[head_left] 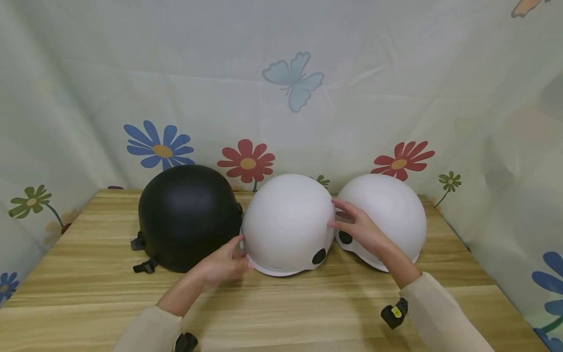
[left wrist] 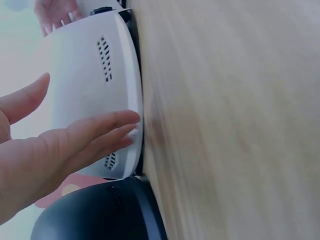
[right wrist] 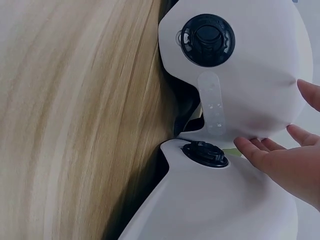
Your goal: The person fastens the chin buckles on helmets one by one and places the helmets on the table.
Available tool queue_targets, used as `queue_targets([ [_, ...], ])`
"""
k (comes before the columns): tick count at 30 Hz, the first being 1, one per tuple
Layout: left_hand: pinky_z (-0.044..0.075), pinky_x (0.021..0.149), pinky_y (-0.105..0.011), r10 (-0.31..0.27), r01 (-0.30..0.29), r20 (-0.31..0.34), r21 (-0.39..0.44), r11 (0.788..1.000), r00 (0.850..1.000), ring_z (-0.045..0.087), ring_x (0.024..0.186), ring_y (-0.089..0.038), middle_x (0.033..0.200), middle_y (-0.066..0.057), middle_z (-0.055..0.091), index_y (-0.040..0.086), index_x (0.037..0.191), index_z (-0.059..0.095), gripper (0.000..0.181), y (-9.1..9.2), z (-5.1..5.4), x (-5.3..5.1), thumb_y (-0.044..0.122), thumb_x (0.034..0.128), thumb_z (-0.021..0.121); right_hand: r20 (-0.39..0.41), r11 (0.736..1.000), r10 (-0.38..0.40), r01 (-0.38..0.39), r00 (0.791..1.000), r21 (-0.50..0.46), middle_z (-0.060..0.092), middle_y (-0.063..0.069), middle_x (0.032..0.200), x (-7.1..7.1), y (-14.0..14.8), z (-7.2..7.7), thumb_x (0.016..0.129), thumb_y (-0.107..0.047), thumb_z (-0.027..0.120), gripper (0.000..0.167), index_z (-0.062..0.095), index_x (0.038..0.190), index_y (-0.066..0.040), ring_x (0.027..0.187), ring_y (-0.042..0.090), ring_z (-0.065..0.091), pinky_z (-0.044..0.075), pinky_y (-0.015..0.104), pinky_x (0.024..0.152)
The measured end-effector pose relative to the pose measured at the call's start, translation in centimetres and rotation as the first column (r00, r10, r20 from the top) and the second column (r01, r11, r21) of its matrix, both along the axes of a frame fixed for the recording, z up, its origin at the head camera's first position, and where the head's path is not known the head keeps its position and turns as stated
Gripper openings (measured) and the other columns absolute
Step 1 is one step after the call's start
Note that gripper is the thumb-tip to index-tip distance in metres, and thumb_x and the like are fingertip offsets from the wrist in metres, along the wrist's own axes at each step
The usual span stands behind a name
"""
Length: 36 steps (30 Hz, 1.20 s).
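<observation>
The middle white helmet (head_left: 288,220) stands dome up on the wooden table between my two hands. My left hand (head_left: 222,264) touches its left side low down; in the left wrist view the fingers (left wrist: 107,130) lie extended along the shell near the rim, thumb apart. On its right side, my right hand (head_left: 362,230) rests its fingertips against the shell. The right wrist view shows these fingers (right wrist: 257,150) where this helmet meets the second white helmet (head_left: 384,217). A black helmet (head_left: 186,215) stands at the left, close to my left hand.
The wooden table (head_left: 303,318) extends in front of the helmets. Black buckles (head_left: 145,265) stick out at the black helmet's lower left. A flower-printed cloth (head_left: 211,107) hangs behind and at both sides. Small black devices (head_left: 394,313) are on both wrists.
</observation>
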<state>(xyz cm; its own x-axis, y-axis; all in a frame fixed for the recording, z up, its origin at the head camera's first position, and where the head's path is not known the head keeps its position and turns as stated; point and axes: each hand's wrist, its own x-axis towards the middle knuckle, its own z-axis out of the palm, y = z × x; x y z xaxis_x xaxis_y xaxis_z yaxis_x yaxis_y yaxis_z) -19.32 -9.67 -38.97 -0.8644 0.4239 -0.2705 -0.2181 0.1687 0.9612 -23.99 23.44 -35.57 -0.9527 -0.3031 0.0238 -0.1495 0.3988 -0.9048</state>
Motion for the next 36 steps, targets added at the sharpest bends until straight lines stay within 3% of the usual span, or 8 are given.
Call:
queue_targets([
  [5, 0.035, 0.094, -0.055, -0.011, 0.011, -0.007, -0.007, 1.000, 1.000, 0.036, 0.122, -0.044, 0.136, -0.037, 0.025, -0.005, 0.142, 0.003, 0.082, 0.2, 0.4, -0.4, 0.007, 0.0861, 0.061, 0.002, 1.000, 0.004, -0.004, 1.000, 0.008, 0.027, 0.015, 0.145, -0.5, 0.0, 0.1, 0.086, -0.020, 0.064, 0.067, 0.031, 0.142, -0.008, 0.131, 0.034, 0.027, 0.029, 0.050, 0.101],
  [17, 0.035, 0.095, -0.054, 0.006, -0.006, -0.011, -0.016, 1.000, 1.000, 0.036, 0.123, -0.042, 0.138, -0.034, 0.025, -0.004, 0.143, 0.003, 0.086, 0.3, 0.1, -1.7, 0.014, 0.0856, 0.064, 0.000, 1.000, 0.020, -0.020, 1.000, 0.000, 0.023, 0.015, 0.147, -1.9, -0.1, 0.0, 0.088, -0.019, 0.062, 0.067, 0.027, 0.144, -0.008, 0.132, 0.034, 0.024, 0.028, 0.050, 0.101],
  [22, 0.035, 0.094, -0.054, -0.021, 0.021, -0.030, -0.011, 1.000, 0.999, 0.038, 0.121, -0.043, 0.137, -0.036, 0.026, -0.006, 0.142, 0.002, 0.083, 0.2, 0.0, -1.7, 0.011, 0.0867, 0.062, 0.000, 1.000, 0.021, -0.021, 1.000, -0.003, 0.022, 0.015, 0.147, -2.0, -0.1, -0.1, 0.088, -0.019, 0.062, 0.067, 0.026, 0.144, -0.008, 0.133, 0.034, 0.023, 0.027, 0.049, 0.102],
  [28, 0.035, 0.094, -0.054, -0.066, 0.067, -0.038, 0.025, 0.997, 0.997, 0.030, 0.126, -0.044, 0.139, -0.037, 0.020, -0.006, 0.143, 0.001, 0.078, -0.2, 0.1, -1.6, 0.006, 0.0891, 0.056, -0.002, 1.000, 0.011, -0.011, 1.000, -0.007, 0.022, 0.015, 0.147, -1.8, -0.1, -0.2, 0.088, -0.017, 0.062, 0.067, 0.026, 0.144, -0.007, 0.133, 0.033, 0.022, 0.026, 0.049, 0.102],
  [36, 0.036, 0.094, -0.052, -0.072, 0.072, -0.052, -0.003, 0.997, 0.996, 0.031, 0.126, -0.042, 0.140, -0.034, 0.020, -0.005, 0.143, 0.007, 0.074, -0.6, 0.0, -1.3, 0.009, 0.0897, 0.057, -0.005, 1.000, 0.009, -0.009, 1.000, 0.004, 0.023, 0.017, 0.146, -1.2, -0.4, 0.0, 0.088, -0.015, 0.062, 0.066, 0.027, 0.143, -0.005, 0.130, 0.036, 0.028, 0.028, 0.049, 0.101],
])
